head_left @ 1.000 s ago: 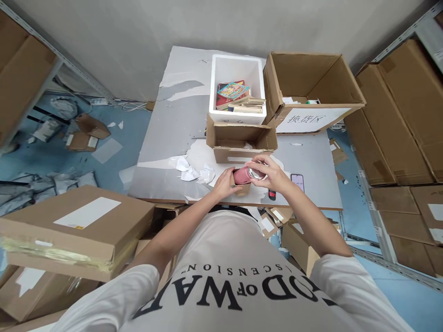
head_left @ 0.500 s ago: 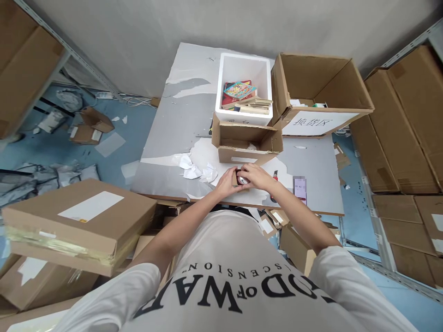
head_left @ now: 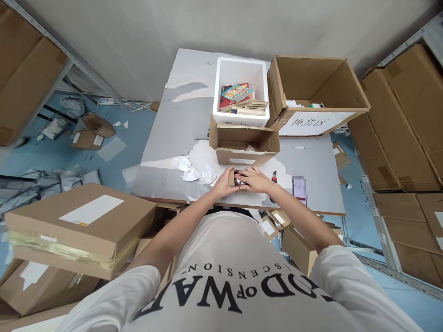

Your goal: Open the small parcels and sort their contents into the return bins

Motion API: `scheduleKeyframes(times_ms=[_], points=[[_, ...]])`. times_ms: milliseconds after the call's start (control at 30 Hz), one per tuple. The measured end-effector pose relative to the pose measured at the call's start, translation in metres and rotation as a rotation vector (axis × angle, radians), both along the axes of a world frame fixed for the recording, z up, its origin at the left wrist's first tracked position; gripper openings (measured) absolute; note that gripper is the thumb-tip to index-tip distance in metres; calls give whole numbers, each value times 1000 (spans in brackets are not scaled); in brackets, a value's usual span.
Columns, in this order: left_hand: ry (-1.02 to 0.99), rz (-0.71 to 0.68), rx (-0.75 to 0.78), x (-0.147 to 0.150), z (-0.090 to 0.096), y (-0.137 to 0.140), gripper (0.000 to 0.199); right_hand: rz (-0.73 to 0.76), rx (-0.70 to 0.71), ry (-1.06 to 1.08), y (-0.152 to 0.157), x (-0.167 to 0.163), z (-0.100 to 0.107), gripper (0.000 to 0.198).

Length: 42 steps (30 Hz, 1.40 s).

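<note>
Near the front edge of the table, my left hand (head_left: pixel 223 184) is closed around a small brown cardboard box (head_left: pixel 231 178). My right hand (head_left: pixel 255 179) reaches over from the right, its fingers closed on a small round object (head_left: pixel 238 181), dark with a shiny silvery part. That object sits at the box's opening, and my fingers cover most of it. Its exact kind cannot be made out. Just left of my hands lies crumpled white paper (head_left: pixel 208 174). To the right are a red and black utility knife (head_left: pixel 274 177) and a phone (head_left: pixel 299 190) with its screen lit.
Beyond my hands stands an open cardboard box (head_left: pixel 242 157). Behind it are a white foam box (head_left: pixel 217 99) holding books and a large labelled carton (head_left: pixel 321 123). Stacked cartons (head_left: pixel 79 221) crowd my left side; shelving with boxes (head_left: pixel 408 124) lines the right.
My right hand's fingers have come further left over the round object and cover more of it. The view has shifted slightly. My left hand keeps its hold on the small box.
</note>
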<state>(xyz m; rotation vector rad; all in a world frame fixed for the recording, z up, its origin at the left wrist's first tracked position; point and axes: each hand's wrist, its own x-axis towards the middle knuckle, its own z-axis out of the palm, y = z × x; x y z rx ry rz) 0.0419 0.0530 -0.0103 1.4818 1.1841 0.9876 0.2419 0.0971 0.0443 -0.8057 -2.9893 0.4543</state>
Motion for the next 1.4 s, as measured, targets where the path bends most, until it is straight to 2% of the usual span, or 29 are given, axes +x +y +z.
scheduleKeyframes(times_ms=[100, 133, 200, 267, 333, 400, 467, 567, 667, 733, 800, 867, 933, 1133, 1300, 1400], points=[[5, 16, 6, -2, -2, 1, 107, -29, 1, 59, -6, 10, -1, 54], [-8, 29, 10, -1, -3, 0, 110, -81, 6, 105, -11, 14, -3, 57], [-41, 66, 17, 1, -5, -5, 112, -284, 8, 246, -23, 21, -10, 67], [-58, 127, 29, 5, -6, -12, 103, -533, -39, 418, -38, 23, -21, 79], [-43, 144, 53, 7, -6, -19, 79, -644, -123, 541, -53, 23, -33, 78], [-15, 71, 98, 5, -4, -24, 51, -565, -168, 560, -63, 21, -42, 62], [19, -69, 145, -2, -1, -24, 38, -426, -153, 509, -66, 23, -47, 52], [75, -249, 179, -17, 3, -15, 49, -299, -115, 393, -61, 30, -50, 56], [113, -312, 175, -24, 5, -6, 51, -269, -85, 336, -58, 33, -51, 53], [101, -256, 172, -21, 7, -4, 44, -331, -64, 393, -59, 28, -50, 46], [69, -168, 164, -14, 8, -7, 33, -474, -61, 499, -60, 19, -49, 39], [52, -96, 154, -7, 8, -12, 24, -635, -80, 600, -58, 10, -45, 42], [59, -56, 153, -1, 7, -16, 24, -709, -95, 663, -53, 3, -41, 49], [170, 41, 233, 1, -2, -21, 39, -576, -126, 620, -32, 0, -37, 36], [259, 72, 264, 2, -11, -21, 49, -604, -272, 687, -24, 0, -42, 31], [285, 45, 247, 2, -16, -21, 52, -680, -398, 714, -20, -1, -44, 28]])
